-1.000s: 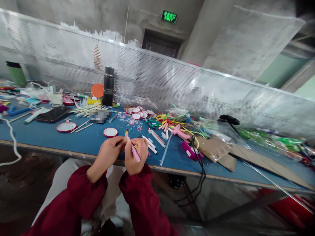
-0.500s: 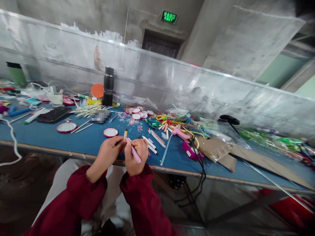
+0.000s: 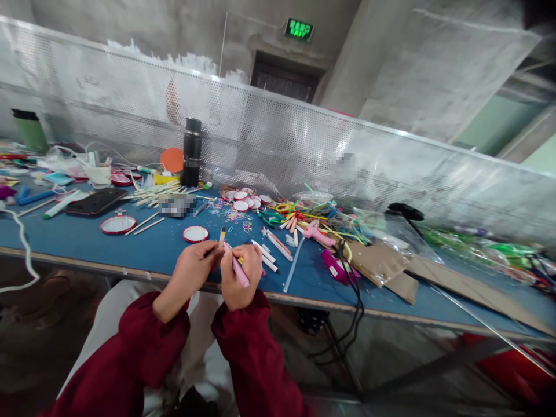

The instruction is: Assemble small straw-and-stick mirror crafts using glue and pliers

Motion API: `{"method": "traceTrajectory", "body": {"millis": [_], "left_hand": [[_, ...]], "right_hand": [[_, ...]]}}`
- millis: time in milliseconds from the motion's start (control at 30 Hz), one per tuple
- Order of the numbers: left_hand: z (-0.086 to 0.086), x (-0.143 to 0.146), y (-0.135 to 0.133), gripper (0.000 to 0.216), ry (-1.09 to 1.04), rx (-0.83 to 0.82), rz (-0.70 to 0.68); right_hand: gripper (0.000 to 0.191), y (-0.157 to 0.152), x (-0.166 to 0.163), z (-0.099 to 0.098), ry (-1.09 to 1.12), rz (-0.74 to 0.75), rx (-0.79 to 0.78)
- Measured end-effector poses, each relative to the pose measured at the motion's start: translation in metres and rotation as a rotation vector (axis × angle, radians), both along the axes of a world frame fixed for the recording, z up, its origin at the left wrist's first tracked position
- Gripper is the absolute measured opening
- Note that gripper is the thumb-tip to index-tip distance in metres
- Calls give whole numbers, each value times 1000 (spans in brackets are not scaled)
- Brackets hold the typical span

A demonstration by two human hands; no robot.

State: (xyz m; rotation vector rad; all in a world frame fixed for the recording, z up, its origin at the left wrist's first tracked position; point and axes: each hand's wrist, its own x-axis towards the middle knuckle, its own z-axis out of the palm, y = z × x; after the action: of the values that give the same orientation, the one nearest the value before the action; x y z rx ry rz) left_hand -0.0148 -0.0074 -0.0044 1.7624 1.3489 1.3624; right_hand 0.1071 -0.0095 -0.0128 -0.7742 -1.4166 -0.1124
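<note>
Above the table's front edge my two hands meet. My right hand [image 3: 243, 278] is closed round a pink marker pen [image 3: 240, 273], its tip end pointing up and left toward the other hand. A bit of yellow shows by the right fingers, too small to name. My left hand [image 3: 194, 267] pinches a small yellowish piece with a dark top [image 3: 222, 234], which stands up from the fingertips; its kind is unclear. Just beyond the left hand lies a round white disc with a red rim [image 3: 195, 234]. To the right of my right hand are several white pens [image 3: 266, 258].
A pink glue gun [image 3: 319, 233] lies on the right beside a purple box [image 3: 336, 267] and black cable. Behind are pipe cleaners [image 3: 339, 217], more red-rimmed discs [image 3: 241, 202] and a black bottle [image 3: 191, 152]. A phone [image 3: 96, 202] and wooden sticks [image 3: 147, 225] lie left.
Almost nothing differs. Both hands keep their hold on the pen and the small piece, with only a very slight shift.
</note>
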Motion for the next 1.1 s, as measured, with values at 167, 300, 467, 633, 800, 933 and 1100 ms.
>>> {"method": "traceTrajectory", "body": {"millis": [167, 300, 467, 633, 800, 933, 1100], "left_hand": [[-1, -1, 1, 34, 21, -7, -17], [-3, -1, 2, 33, 39, -18, -15], [-4, -1, 2, 33, 20, -7, -2], [-2, 0, 1, 31, 7, -3, -7], [0, 0, 0, 31, 15, 3, -7], [0, 1, -1, 30, 19, 12, -1], [1, 1, -2, 29, 18, 22, 4]], "right_hand": [[15, 0, 0, 0, -7, -10, -12], [16, 0, 0, 0, 0, -8, -4], [15, 0, -1, 0, 8, -4, 2], [12, 1, -2, 1, 27, -22, -17], [14, 0, -2, 2, 22, -9, -9], [13, -1, -2, 4, 12, -21, -18], [14, 0, -2, 4, 0, -1, -15]]}}
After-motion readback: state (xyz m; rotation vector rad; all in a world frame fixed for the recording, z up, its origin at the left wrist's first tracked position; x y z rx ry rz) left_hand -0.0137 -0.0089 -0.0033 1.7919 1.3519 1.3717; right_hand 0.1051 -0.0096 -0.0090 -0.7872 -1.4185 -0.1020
